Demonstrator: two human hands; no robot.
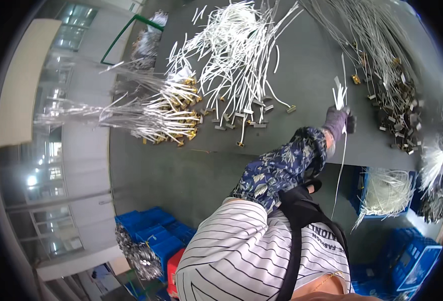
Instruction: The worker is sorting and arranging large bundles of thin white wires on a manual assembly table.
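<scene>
Hand and cable bundle at a grey desk (304, 103), seen from above. Dark capital lettering (327, 241) crossed the chest of the striped shirt (226, 236); it ran aslant and was partly covered by a black strap (293, 241), so that only part of it could be read. The left grip (338, 123), in a purple-grey glove below a floral sleeve (281, 163), was closed around a small bunch of white strips (340, 96), above the right half of the desk near its front edge. The right grip could not be made out, and its state could not be told. The bunch pointed away from the wearer, its long axis nearly in line with the view's vertical and its free ends slightly fanned. A long thin white wire (338, 185) passed by the same hand along nearly that axis; its far end pointed across the desk, and its near end hung past the front edge, bending slightly leftward. A yellow connector (356, 79) lay just right of the strips. To the left lay a heap of white cables (241, 45) and a yellow-ended bundle (156, 118); to the right, grey cables (377, 47) ended in metallic connectors (399, 118). A blue crate (360, 189) below held white strands.
</scene>
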